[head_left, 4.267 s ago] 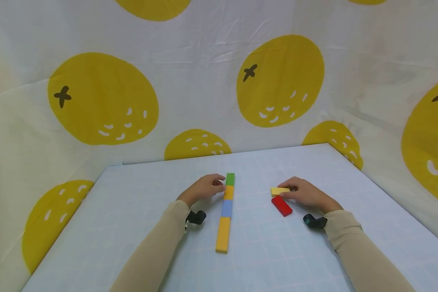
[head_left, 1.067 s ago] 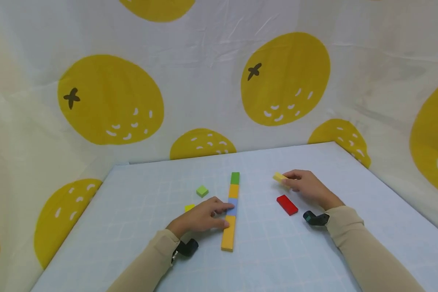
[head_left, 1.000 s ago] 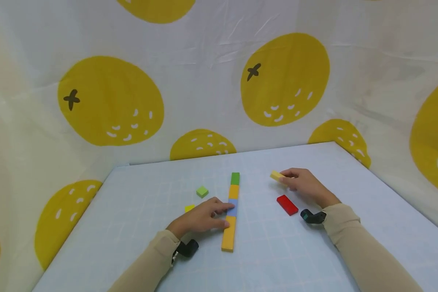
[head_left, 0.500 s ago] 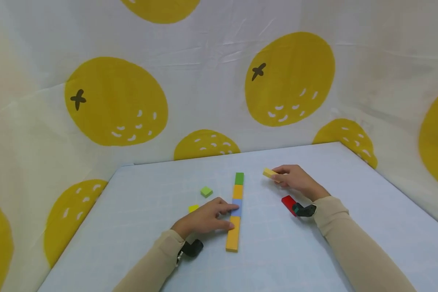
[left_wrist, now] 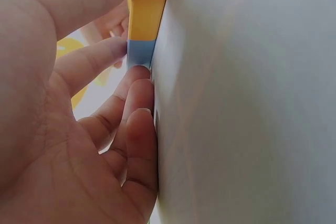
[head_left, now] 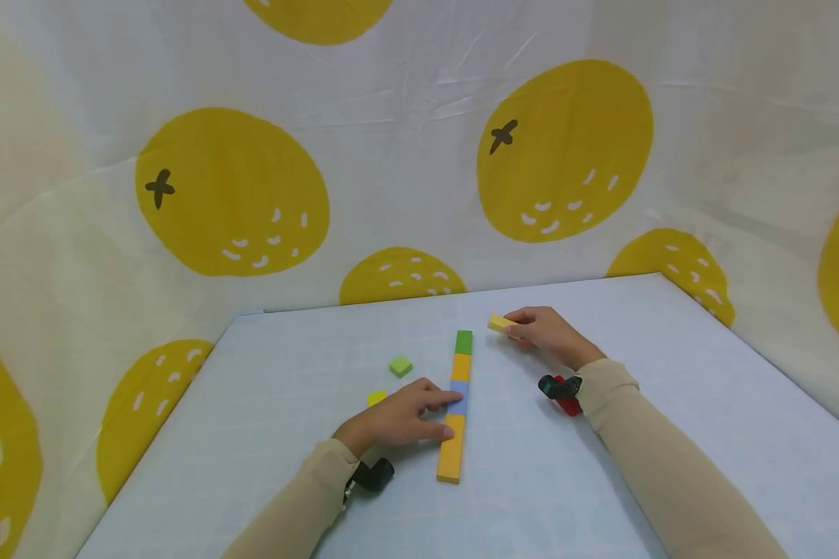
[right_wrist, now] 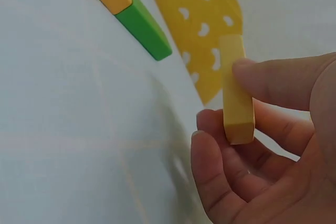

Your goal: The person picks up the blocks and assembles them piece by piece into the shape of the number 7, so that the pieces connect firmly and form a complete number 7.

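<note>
A straight row of flat blocks runs away from me: a long orange block [head_left: 450, 458] nearest, then a blue block [head_left: 459, 405], a shorter orange block [head_left: 461, 367] and a green block [head_left: 464, 341] at the far end. My left hand [head_left: 398, 415] lies beside the row, index fingertip on the blue block and thumb on the long orange one. In my right hand [head_left: 548, 334] a pale yellow block [right_wrist: 234, 93] is pinched between thumb and fingers, raised over the table just right of the green end.
Under my right wrist, partly hidden, lies a red block [head_left: 569, 407]. Left of the row are a light green block [head_left: 401, 366] and a yellow block [head_left: 377, 397], partly covered by my left hand. A curtain [head_left: 405, 155] with yellow fruit prints hangs behind the table [head_left: 308, 341].
My right hand has lifted the pale yellow block and carried it left and away from me towards the green end. Earlier, my left hand came nearer along the row, then stayed there.
</note>
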A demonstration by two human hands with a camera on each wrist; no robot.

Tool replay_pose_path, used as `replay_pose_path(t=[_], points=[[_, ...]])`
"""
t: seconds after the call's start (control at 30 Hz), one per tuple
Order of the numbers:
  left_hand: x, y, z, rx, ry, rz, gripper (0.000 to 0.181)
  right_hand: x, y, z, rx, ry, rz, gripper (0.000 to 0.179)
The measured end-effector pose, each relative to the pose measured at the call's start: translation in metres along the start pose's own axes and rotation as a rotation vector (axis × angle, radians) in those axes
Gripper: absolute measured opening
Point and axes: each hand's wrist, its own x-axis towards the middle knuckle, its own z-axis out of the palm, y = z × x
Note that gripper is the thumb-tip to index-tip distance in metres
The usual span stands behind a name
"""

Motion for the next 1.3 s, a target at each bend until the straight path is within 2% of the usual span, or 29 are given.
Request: replay_pose_path(t=[0.2,0.37,0.57,0.73,0.9,1.13,1.3], points=[[0.002,0.0,0.002,-0.027,-0.007,0.013,0.057,0.011,-0.005,0.001,-0.031,0.027,0.038,0.044],[0.004,0.0,0.002,-0.005,-0.01,0.01,0.057,0.018,-0.009,0.004,-0.048,0.047,0.062,0.045],[-0.004,0.001,-0.001,0.004,-0.011,-0.023,0.057,0.031,-0.011,0.019,-0.052,0.047,0.035,0.045],[-0.008,-0.001,-0.003,0.014,-0.011,-0.01,0.055,0.041,-0.011,0.029,-0.07,0.05,0.006,0.043],[-0.007,0.002,-0.002,0.002,-0.015,0.026,0.055,0.051,-0.012,0.03,-0.14,0.063,0.015,0.043],[-0.006,0.002,-0.002,0.02,-0.005,-0.005,0.055,0.061,-0.018,0.04,-0.216,0.061,-0.06,0.043],[-0.003,-0.001,0.001,0.015,-0.012,0.0,0.055,0.063,-0.02,0.047,-0.226,0.06,-0.06,0.041]])
